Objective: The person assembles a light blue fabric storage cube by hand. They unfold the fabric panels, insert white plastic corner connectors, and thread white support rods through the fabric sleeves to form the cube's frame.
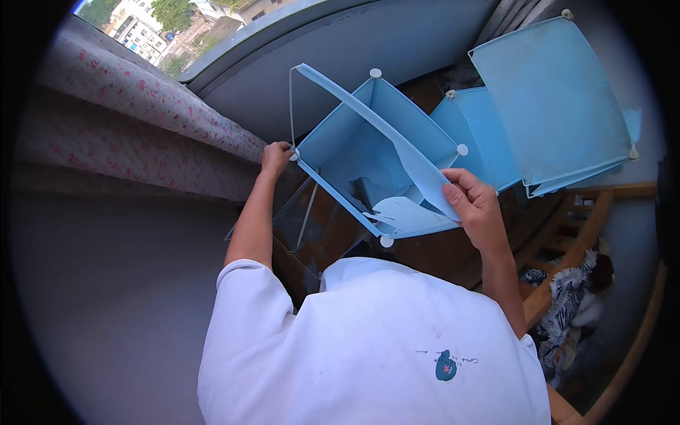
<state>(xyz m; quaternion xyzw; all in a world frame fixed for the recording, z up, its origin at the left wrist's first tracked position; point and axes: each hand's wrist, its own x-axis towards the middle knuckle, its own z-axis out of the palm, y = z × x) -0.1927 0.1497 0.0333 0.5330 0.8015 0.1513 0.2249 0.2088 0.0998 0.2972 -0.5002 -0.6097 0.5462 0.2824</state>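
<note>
The light blue panel cube (375, 152), a half-built storage box of plastic sheets joined by white round connectors, stands tilted in front of the person, just below the curved window sill (340, 49). The left hand (276, 157) is closed around the cube's near left corner, fingers curled over a connector there. The right hand (471, 202) pinches the lower end of a loose blue panel (397, 145) that slants across the cube's open top, thumb on top, fingers beneath. To seat it well, I'd say the corner must be held firm while the panel edge is lined up squarely with the connector slots. Both forearms reach forward, elbows bent. Right of the cube, more blue cubes (545, 99) lean together.
</note>
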